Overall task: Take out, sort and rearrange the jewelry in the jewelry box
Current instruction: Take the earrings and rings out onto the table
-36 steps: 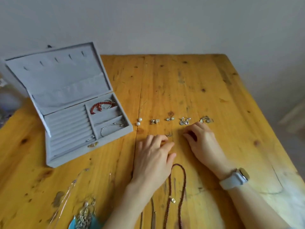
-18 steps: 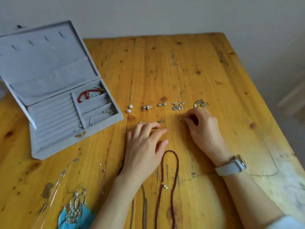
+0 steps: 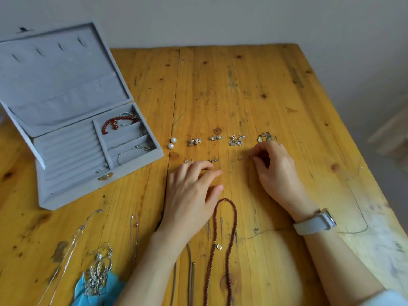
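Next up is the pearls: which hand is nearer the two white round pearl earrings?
Left. The left hand lies just below and slightly right of the two white round pearl earrings; the right hand works far off to their right.

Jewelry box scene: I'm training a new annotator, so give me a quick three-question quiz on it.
1. True or false: the jewelry box lid is open.
2. The red bead bracelet lies: A) on the table, B) in a box compartment, C) on a wrist?
3. Which hand pinches a tiny stud?

Key: 1 true. 2 B. 3 The right hand; the left hand rests flat on the table.
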